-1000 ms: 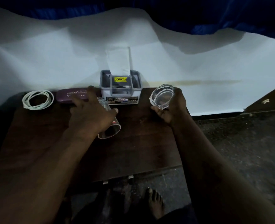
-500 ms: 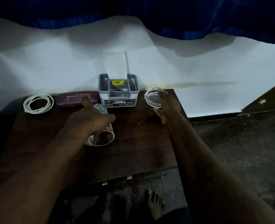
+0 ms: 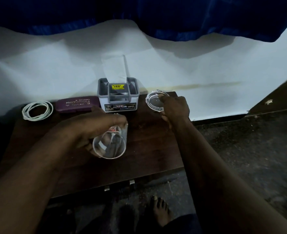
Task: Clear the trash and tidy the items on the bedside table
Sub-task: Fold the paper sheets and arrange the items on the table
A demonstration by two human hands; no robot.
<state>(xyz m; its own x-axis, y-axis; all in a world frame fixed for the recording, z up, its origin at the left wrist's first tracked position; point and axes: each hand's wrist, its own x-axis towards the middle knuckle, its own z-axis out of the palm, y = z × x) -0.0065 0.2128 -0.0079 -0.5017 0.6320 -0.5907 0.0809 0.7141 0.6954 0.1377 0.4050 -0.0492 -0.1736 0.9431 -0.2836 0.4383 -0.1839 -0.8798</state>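
Observation:
My left hand [image 3: 95, 127] grips a clear drinking glass [image 3: 110, 144] tilted on its side, mouth toward me, just above the dark wooden bedside table [image 3: 147, 149]. At the table's back right corner sits a clear glass ashtray [image 3: 153, 101]. My right hand [image 3: 174, 110] rests on its near edge, thumb over the rim and fingers on its side. A grey caddy [image 3: 118, 97] with white paper sticking up stands at the back centre. A purple glasses case [image 3: 77, 104] and a coiled white cable [image 3: 37, 110] lie to its left.
White cloth [image 3: 190, 65] hangs behind the table, with a blue fabric above it. A dark rough floor [image 3: 249, 149] stretches to the right, beside a wooden piece at the far right. My bare foot [image 3: 160, 210] shows below the table's front edge.
The right hand lowered the ashtray from a tilted, lifted hold down flat onto the table's back right corner. The left hand drew the glass nearer and turned its mouth toward me.

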